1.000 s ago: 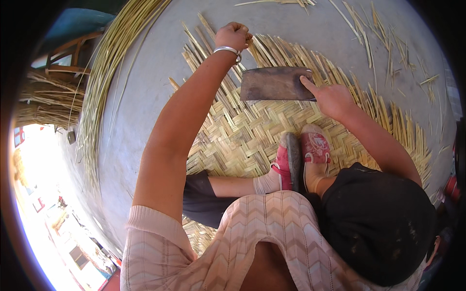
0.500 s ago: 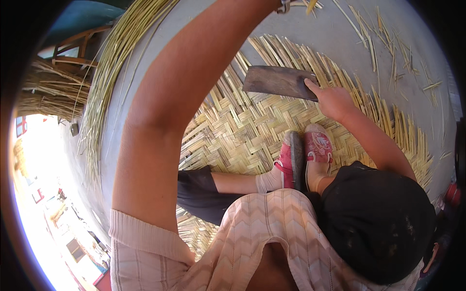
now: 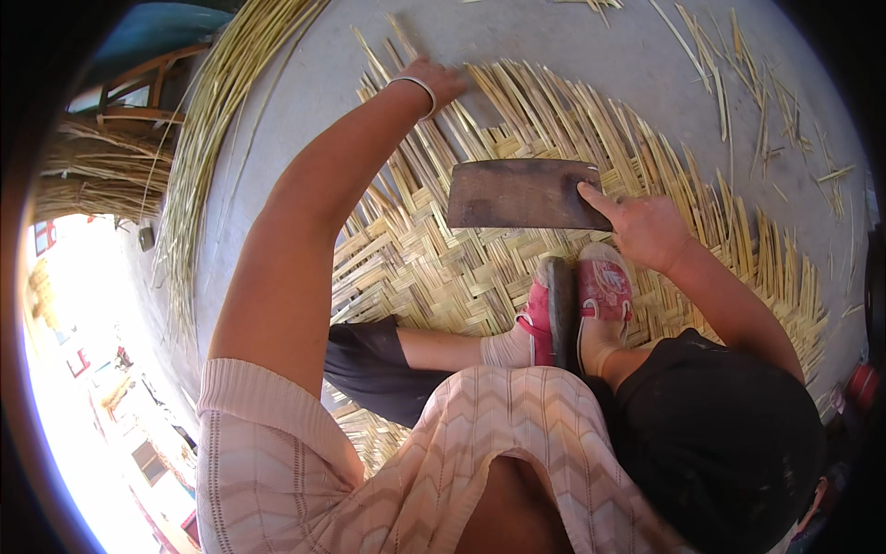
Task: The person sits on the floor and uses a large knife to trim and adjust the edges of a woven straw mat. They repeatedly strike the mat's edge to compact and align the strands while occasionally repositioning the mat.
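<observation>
Gripping a broad dark cleaver blade [image 3: 521,194] in the right hand [image 3: 646,226], fingers closed on its right end, flat over the woven bamboo mat [image 3: 434,268] just beyond two pink shoes [image 3: 577,305]. Reaching far forward with the left hand [image 3: 434,81], bangle [image 3: 413,85] at the wrist, fingers curled down onto loose strip ends [image 3: 517,92] at the mat's far edge; cannot tell whether pinching any. Long bundled strips [image 3: 217,129] lying left on the grey floor [image 3: 591,46].
</observation>
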Action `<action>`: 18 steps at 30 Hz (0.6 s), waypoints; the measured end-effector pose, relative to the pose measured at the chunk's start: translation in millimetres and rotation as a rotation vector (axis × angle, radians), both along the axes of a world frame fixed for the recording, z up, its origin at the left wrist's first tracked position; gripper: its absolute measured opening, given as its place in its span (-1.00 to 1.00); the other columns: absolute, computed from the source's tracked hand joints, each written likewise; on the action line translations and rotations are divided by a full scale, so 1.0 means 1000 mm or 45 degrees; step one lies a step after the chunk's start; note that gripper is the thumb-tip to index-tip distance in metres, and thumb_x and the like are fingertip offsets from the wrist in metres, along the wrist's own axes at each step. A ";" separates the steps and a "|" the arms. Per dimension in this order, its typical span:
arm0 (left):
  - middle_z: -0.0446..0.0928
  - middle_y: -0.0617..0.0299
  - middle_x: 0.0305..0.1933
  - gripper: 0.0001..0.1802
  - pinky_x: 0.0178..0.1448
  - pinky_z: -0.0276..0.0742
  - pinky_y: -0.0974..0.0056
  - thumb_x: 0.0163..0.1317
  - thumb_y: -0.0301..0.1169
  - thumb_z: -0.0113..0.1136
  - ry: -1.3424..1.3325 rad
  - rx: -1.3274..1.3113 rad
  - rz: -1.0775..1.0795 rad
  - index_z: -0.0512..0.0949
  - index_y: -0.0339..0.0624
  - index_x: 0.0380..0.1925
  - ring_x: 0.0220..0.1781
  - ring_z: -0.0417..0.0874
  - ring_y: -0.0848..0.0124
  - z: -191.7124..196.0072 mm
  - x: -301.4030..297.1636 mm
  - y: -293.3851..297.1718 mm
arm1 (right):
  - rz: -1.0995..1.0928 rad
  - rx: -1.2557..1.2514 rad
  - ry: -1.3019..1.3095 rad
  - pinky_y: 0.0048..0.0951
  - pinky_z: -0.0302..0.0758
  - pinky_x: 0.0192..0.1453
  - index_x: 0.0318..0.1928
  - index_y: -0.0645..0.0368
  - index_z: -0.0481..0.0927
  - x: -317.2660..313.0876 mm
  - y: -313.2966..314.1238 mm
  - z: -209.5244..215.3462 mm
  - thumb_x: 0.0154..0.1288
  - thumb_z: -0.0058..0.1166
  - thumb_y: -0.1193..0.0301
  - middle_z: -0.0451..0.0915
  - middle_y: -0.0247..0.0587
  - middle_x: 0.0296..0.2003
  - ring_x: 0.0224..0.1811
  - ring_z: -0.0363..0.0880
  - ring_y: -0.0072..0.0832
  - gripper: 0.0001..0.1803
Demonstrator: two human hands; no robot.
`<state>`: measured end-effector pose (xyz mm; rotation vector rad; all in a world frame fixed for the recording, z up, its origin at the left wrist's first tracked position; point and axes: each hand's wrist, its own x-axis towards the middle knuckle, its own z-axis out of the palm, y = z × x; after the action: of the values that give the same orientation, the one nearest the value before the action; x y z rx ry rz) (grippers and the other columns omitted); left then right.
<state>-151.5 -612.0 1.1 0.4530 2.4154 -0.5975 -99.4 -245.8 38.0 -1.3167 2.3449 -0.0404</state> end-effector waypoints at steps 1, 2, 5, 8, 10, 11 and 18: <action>0.58 0.28 0.05 -0.60 0.34 0.27 0.02 0.10 -0.46 0.25 0.025 -0.041 -0.067 0.56 0.09 -0.01 0.29 0.45 0.31 -0.001 -0.004 -0.003 | -0.010 -0.008 0.006 -0.14 0.56 -0.31 0.41 -0.27 0.28 -0.005 -0.004 0.001 0.12 0.09 0.42 0.63 -0.15 -0.46 -0.44 0.65 -0.16 -0.22; 0.60 0.29 0.00 -0.65 0.33 0.28 0.03 0.11 -0.45 0.26 0.013 -0.075 -0.112 0.58 0.09 -0.06 0.26 0.48 0.33 -0.003 -0.007 -0.005 | -0.018 -0.009 0.018 -0.14 0.56 -0.31 0.41 -0.26 0.29 -0.010 -0.009 0.002 0.12 0.08 0.43 0.63 -0.15 -0.46 -0.44 0.65 -0.16 -0.22; 0.65 0.32 -0.14 -0.80 0.29 0.29 0.09 0.12 -0.42 0.26 0.016 -0.151 -0.279 0.65 0.09 -0.22 0.16 0.55 0.35 -0.002 -0.015 -0.015 | -0.016 -0.014 0.063 -0.12 0.56 -0.32 0.41 -0.24 0.29 -0.024 -0.026 0.004 0.13 0.06 0.45 0.64 -0.13 -0.44 -0.43 0.65 -0.14 -0.23; 0.68 0.31 -0.22 -0.87 0.26 0.30 0.11 0.13 -0.42 0.24 0.019 -0.228 -0.280 0.69 0.08 -0.33 0.05 0.61 0.34 0.009 -0.019 -0.019 | -0.001 -0.032 0.111 -0.12 0.55 -0.32 0.41 -0.24 0.29 -0.036 -0.048 0.003 0.14 0.04 0.46 0.65 -0.13 -0.42 -0.43 0.65 -0.14 -0.24; 0.70 0.28 -0.25 -0.88 0.27 0.29 0.11 0.14 -0.41 0.23 -0.008 -0.244 -0.219 0.70 0.07 -0.35 0.00 0.64 0.34 0.016 -0.019 -0.017 | -0.013 -0.053 0.132 -0.12 0.55 -0.33 0.41 -0.24 0.28 -0.042 -0.062 0.001 0.15 0.03 0.47 0.66 -0.13 -0.42 -0.43 0.65 -0.15 -0.25; 0.70 0.26 -0.25 -0.87 0.29 0.28 0.10 0.15 -0.40 0.22 -0.031 -0.231 -0.188 0.70 0.07 -0.34 -0.02 0.65 0.34 0.019 -0.018 -0.015 | -0.015 -0.087 0.143 -0.12 0.55 -0.33 0.41 -0.24 0.28 -0.044 -0.068 -0.001 0.16 0.02 0.48 0.66 -0.13 -0.42 -0.43 0.65 -0.15 -0.25; 0.70 0.15 -0.07 -0.77 0.16 0.52 0.09 0.15 -0.44 0.16 -0.084 -0.045 0.184 0.72 -0.08 -0.21 0.00 0.70 0.18 0.013 -0.006 -0.018 | -0.039 0.071 0.119 -0.09 0.55 -0.28 0.45 -0.25 0.19 -0.050 -0.091 -0.023 0.15 0.02 0.50 0.67 -0.10 -0.41 -0.38 0.67 -0.12 -0.18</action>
<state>-157.8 -629.7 14.3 0.2764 2.3470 -0.5521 -149.1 -337.0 14.6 -1.2813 2.4263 0.0787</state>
